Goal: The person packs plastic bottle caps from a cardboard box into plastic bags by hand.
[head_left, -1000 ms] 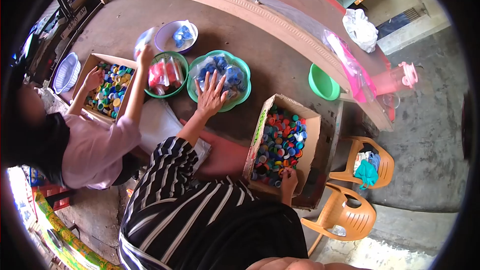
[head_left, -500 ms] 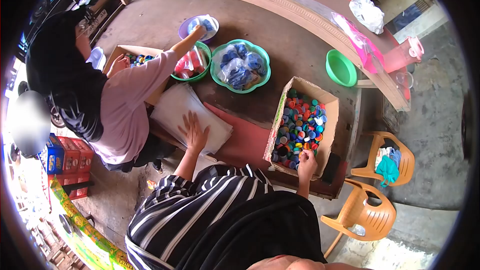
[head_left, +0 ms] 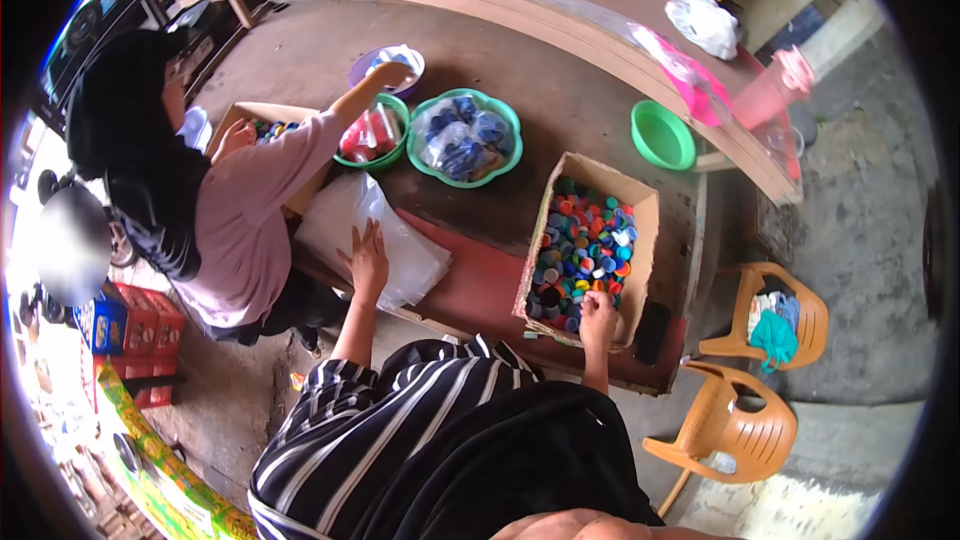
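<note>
My left hand [head_left: 368, 262] is over the near edge of a stack of clear plastic bags [head_left: 415, 265], its fingers stretched and apart. I cannot tell whether they touch the top bag. At the near side of a cardboard box [head_left: 643, 230] is my right hand [head_left: 598, 320], fingers curled together; whatever may be in them is too small to make out. Many coloured bottle caps [head_left: 585, 240] fill the box, in red, blue, green, yellow and white.
A co-worker [head_left: 250, 175] reaches into a purple bowl [head_left: 360, 70], beside another box of caps [head_left: 245, 112]. A green basin [head_left: 400, 145] holds bagged red caps; a turquoise basin [head_left: 512, 155] holds bagged blue ones. A dark phone-like object [head_left: 652, 332] lies right of my box.
My left hand has shifted slightly left and toward me, its fingers lifting from lying flat. The top plastic looks more rumpled. My right hand stays at the box's near side.
</note>
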